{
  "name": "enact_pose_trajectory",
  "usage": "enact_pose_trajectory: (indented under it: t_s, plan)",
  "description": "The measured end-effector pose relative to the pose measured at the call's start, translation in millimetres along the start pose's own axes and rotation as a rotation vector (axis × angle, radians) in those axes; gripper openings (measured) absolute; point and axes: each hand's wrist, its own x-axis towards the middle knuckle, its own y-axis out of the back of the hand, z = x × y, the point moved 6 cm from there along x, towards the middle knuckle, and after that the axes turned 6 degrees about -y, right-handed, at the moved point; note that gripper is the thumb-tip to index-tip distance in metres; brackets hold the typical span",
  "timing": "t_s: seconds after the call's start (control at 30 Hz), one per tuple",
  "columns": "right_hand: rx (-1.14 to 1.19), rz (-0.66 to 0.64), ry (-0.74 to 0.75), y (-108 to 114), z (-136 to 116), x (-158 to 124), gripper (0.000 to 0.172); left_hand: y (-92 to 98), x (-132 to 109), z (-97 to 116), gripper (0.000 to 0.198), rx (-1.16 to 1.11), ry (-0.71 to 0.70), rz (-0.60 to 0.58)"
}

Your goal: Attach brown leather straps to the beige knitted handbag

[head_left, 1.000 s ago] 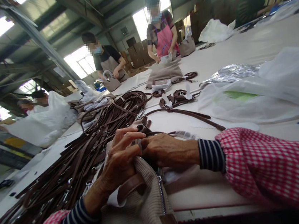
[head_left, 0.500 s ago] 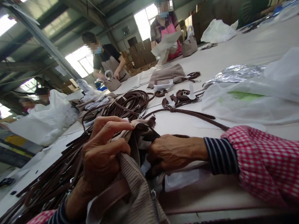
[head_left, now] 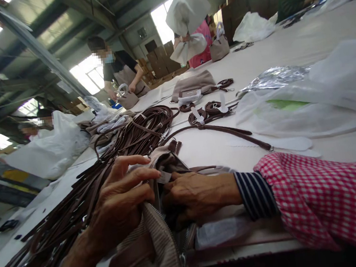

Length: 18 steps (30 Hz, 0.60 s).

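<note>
A beige ribbed fabric bag [head_left: 152,248] with a zipper lies at the table's near edge. My left hand [head_left: 121,200] pinches the bag's upper edge beside the zipper, fingers closed on the fabric. My right hand [head_left: 194,193] has its fingers tucked into the bag's opening; what they hold is hidden. A white tag [head_left: 163,177] pokes out between the two hands.
A large pile of brown leather straps [head_left: 104,167] spreads to the left. Coiled straps [head_left: 208,113] and a finished bag [head_left: 191,84] lie further back. Clear plastic bags [head_left: 306,101] fill the right side. Several other people work along the far side of the white table [head_left: 284,52].
My left hand lifted the bag's edge and spread the opening, then came down a little. My right hand slid into the opening. A far worker raised a white bag.
</note>
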Motion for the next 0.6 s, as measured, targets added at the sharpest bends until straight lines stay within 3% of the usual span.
enact_pose_trajectory:
  t_s: [0.13, 0.27, 0.33, 0.47, 0.6]
  plan:
    - [-0.185, 0.227, -0.242, -9.6, 2.8, -13.0, 0.032, 0.9, 1.9, 6.2, 0.029, 0.079, -0.106, -0.342]
    - [-0.277, 0.312, -0.278, -18.9, 6.1, -19.2, 0.026, -17.4, 2.6, 6.2, 0.043, 0.151, -0.142, -0.675]
    - [-0.280, 0.310, -0.283, -19.8, 9.7, -19.5, 0.022, -27.6, 1.9, 5.0, 0.045, 0.165, -0.125, -0.787]
    - [-0.258, 0.301, -0.261, -19.3, 14.1, -18.6, 0.018, -34.9, 5.0, 4.0, 0.035, 0.136, -0.093, -0.863]
    - [-0.251, 0.328, -0.194, -23.4, 16.6, -18.6, 0.015, -20.9, 10.5, 0.4, 0.022, 0.077, -0.179, -0.857]
